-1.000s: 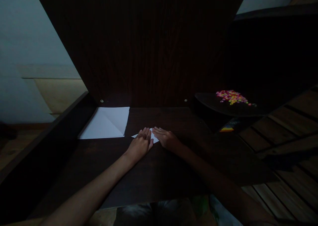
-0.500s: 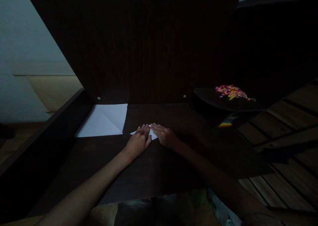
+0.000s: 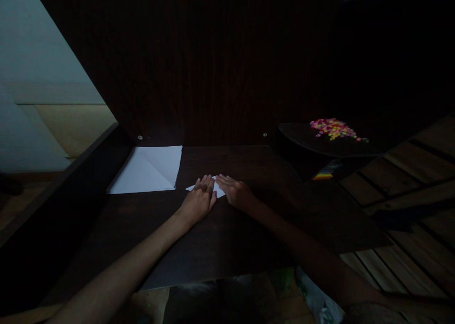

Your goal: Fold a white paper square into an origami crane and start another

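A small folded piece of white paper (image 3: 217,191) lies on the dark wooden table (image 3: 220,238). My left hand (image 3: 198,201) rests flat on its left part, fingers together and pressing down. My right hand (image 3: 236,192) lies flat on its right part, fingertips meeting those of the left. Most of the small paper is hidden under both hands; only its left tip and a sliver between the hands show.
A larger white sheet (image 3: 147,170) with a diagonal crease lies at the table's back left. A dark upright board (image 3: 213,63) closes the back. On a dark tray (image 3: 320,146) at right sits a heap of small coloured pieces (image 3: 332,128). Wooden slats (image 3: 408,181) lie at right.
The view has drifted slightly, so everything sits a little higher and further left. Both hands stay pressed on the small paper in nearly the same pose.
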The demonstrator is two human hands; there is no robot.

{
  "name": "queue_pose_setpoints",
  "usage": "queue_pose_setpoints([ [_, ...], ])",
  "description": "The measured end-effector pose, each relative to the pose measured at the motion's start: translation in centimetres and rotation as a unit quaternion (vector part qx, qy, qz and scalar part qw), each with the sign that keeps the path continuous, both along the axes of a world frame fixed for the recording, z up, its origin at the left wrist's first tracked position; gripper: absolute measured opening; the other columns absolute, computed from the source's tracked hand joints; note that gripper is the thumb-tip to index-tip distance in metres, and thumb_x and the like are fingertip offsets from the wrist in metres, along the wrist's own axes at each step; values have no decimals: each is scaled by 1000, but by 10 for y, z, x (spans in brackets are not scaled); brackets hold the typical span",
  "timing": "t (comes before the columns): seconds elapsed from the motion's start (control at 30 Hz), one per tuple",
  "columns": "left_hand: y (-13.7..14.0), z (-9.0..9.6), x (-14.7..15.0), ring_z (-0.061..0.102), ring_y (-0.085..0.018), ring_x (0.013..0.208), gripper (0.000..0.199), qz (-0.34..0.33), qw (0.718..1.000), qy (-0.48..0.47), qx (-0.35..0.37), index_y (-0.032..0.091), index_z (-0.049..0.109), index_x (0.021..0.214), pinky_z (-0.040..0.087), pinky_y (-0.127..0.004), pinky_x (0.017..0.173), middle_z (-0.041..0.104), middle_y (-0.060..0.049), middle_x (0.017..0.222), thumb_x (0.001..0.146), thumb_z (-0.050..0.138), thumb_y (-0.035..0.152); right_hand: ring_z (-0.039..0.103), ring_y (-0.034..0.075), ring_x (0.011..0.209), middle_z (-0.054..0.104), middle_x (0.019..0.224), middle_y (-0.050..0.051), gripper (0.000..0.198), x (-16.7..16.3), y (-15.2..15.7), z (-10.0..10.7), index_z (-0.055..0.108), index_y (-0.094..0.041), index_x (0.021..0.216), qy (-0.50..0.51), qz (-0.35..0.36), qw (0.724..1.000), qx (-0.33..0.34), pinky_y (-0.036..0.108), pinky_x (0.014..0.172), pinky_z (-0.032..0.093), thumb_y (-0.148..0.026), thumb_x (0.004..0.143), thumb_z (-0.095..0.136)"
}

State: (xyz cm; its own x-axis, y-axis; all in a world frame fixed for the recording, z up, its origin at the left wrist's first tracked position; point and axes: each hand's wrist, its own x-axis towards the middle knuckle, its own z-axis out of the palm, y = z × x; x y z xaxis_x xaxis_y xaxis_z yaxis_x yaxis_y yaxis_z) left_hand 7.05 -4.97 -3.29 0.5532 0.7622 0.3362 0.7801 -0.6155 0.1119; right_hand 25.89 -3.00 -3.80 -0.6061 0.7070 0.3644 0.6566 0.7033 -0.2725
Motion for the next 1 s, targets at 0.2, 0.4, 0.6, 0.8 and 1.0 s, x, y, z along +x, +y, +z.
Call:
queue_pose_setpoints([
  [0.2, -1, 3, 0, 42, -29, 136, 47, -5, 1000, 11, -4, 7, 43, 139, 38, -48, 111, 51, -21, 141, 96, 37, 24, 50, 23, 131, 56, 136, 14, 49, 0, 0, 0, 57, -12, 133, -5, -7, 1000, 5, 40, 111, 42, -5, 87, 42],
  [0.4, 0, 6, 1, 40, -30, 137, 47, -7, 1000, 19, -17, 4, 46, 137, 37, -48, 111, 49, -22, 141, 96, 35, 24, 50, 24, 130, 55, 137, 15, 47, -2, -3, 3, 56, -11, 133, -41, -22, 999, 5, 41, 110, 42, -7, 88, 43],
  [0.6, 0, 9, -5, 37, -30, 139, 48, -22, 999, 27, -35, 2, 45, 138, 34, -48, 113, 46, -23, 144, 99, 33, 28, 46, 26, 134, 53, 140, 13, 43, 4, -7, 7, 55, -14, 135, -61, -35, 997, 7, 48, 111, 39, -15, 94, 42],
  [0.8, 2, 8, -11, 37, -29, 139, 50, -31, 998, 39, -35, 3, 42, 140, 33, -46, 114, 45, -22, 145, 101, 31, 33, 40, 30, 138, 53, 139, 13, 42, 10, -13, 11, 55, -13, 133, -52, -46, 997, 32, 56, 111, 33, -21, 93, 48],
  [1.0, 0, 8, -9, 41, -29, 137, 50, -16, 999, 48, -6, 4, 45, 139, 35, -45, 113, 48, -21, 143, 101, 33, 34, 40, 31, 137, 59, 134, 11, 38, 9, -18, 17, 62, -15, 125, -65, -108, 990, 57, 58, 112, 29, -26, 89, 54],
])
